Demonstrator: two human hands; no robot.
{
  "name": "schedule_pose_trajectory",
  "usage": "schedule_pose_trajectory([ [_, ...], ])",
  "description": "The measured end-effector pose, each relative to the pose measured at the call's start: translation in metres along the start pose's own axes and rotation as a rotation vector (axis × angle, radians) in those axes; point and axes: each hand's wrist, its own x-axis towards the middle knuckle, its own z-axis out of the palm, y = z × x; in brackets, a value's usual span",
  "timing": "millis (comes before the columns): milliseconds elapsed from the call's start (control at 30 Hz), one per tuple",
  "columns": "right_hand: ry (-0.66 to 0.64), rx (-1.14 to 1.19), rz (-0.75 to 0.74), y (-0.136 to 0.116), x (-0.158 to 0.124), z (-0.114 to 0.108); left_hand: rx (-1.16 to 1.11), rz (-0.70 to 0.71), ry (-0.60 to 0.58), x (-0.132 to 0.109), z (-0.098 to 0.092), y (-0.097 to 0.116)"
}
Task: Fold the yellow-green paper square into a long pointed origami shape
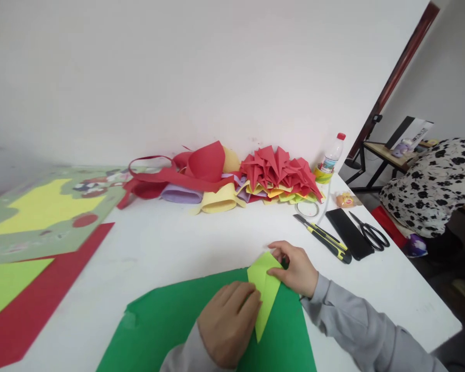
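No text legible; print on bottle label, packet, box too small.

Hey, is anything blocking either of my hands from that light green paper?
Nothing visible is. The right hand pinches the light green paper near its upper right edge, and the left hand touches its left edge. The dark green sheet lies underneath, and the cutter lies off beyond the right hand.

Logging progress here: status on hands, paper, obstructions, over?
Right hand pinching folded lime-green paper at upper right. Left hand at its left side. Paper over green sheet. Utility knife, scissors off right, not in the way.
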Motion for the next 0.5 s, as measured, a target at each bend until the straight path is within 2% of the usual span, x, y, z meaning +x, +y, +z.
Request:
schedule_pose_trajectory([
  [33, -0.004, -0.013, -0.013, 0.001, -0.001, 0.0, -0.008, 0.023, 0.077, -0.002, 0.005, 0.001],
  [100, -0.013, -0.032, -0.026, 0.002, -0.001, 0.0, 0.005, 0.02, 0.103, -0.007, 0.017, 0.003],
  [233, -0.036, -0.058, -0.003, -0.001, -0.003, -0.001, 0.034, 0.022, 0.063, -0.018, 0.033, 0.009],
  [333, -0.048, -0.057, -0.002, -0.004, -0.004, -0.003, 0.045, -0.023, 0.071, -0.021, 0.035, 0.016],
  [500, -0.04, -0.04, -0.093, -0.006, -0.006, -0.004, 0.072, -0.091, 0.118, -0.016, 0.035, 0.026],
])
